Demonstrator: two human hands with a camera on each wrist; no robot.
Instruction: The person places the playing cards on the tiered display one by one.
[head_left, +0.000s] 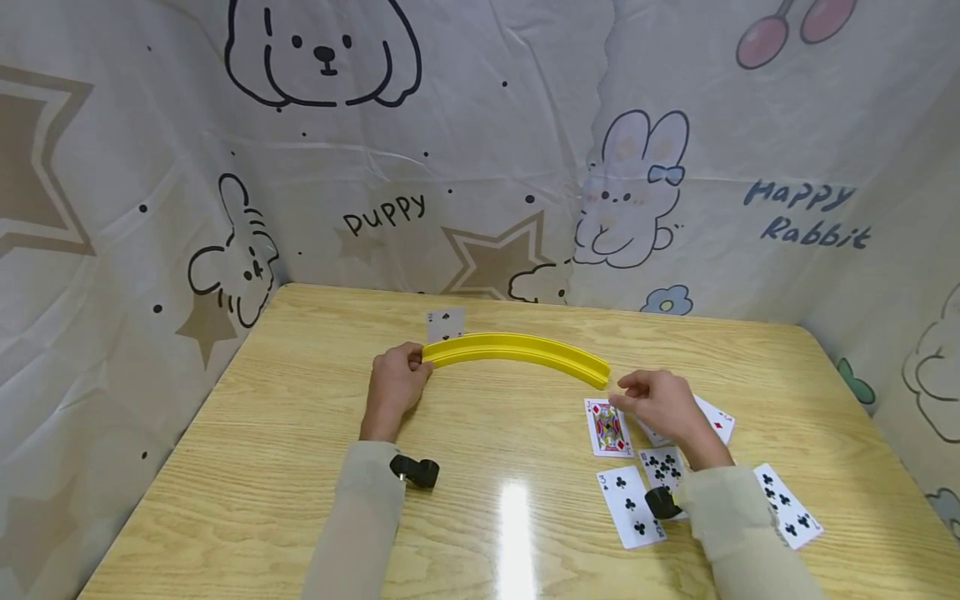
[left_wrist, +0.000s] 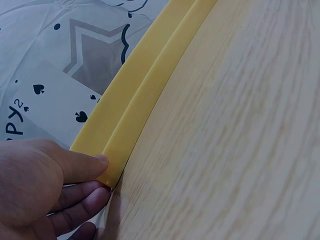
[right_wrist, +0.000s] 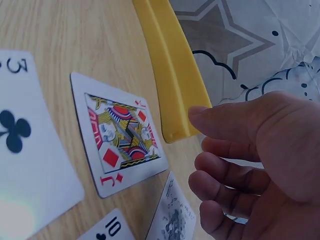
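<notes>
A curved yellow card holder (head_left: pixel 517 347) lies across the wooden table. My left hand (head_left: pixel 397 383) pinches its left end, thumb on top and fingers beneath, as the left wrist view shows. A two of spades (head_left: pixel 446 323) stands upright at that end. Near the holder's right end is my right hand (head_left: pixel 656 404), fingers loosely curled, with no card seen in it. In the right wrist view the thumb (right_wrist: pixel 200 117) overlaps the holder's end; whether it touches I cannot tell. Face up below that hand lies a jack of diamonds (head_left: pixel 608 427).
More cards lie face up at the right: a three of clubs (head_left: pixel 631 507), a black ten (right_wrist: pixel 107 231), a diamond card (head_left: pixel 718 420) partly under the right hand, and a club card (head_left: pixel 791 506) beside the right sleeve. A printed cloth (head_left: pixel 465 167) hangs behind the table.
</notes>
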